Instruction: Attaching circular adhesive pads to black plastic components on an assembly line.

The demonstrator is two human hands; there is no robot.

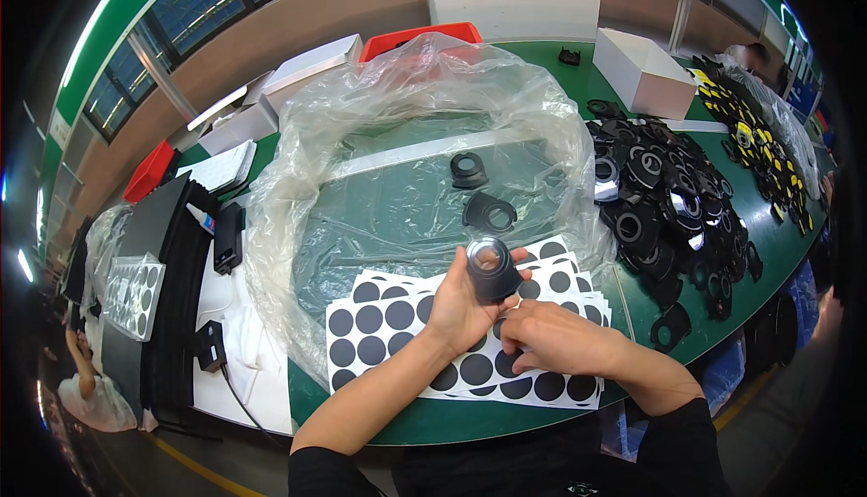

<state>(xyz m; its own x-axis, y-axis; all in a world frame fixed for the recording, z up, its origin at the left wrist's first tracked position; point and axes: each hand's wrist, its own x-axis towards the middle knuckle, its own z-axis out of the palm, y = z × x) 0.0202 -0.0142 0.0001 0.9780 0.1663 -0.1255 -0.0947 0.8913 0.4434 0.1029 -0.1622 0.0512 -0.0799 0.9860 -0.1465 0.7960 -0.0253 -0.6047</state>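
Observation:
My left hand [454, 309] holds a black plastic cover [494, 286] with a shiny round ring opening, its thumb along one side and its fingertips showing at the other. Close beside the cover's lower edge is my right hand [564, 339], fingers curled in a pinch; what lies between them is too small to make out. Under both hands spread overlapping white sheets of round black stickers [384, 339]. Farther off, two similar parts, a black cover [489, 214] and another black cover [468, 172], lie on clear plastic.
A large clear plastic bag [293, 172] sits open around the work area. On the right is a heap of black covers [664, 185], with yellow-marked parts [757, 140] beyond. A white box [643, 73] and a red bin [452, 32] stand at the back. Black stacked material [149, 289] is left.

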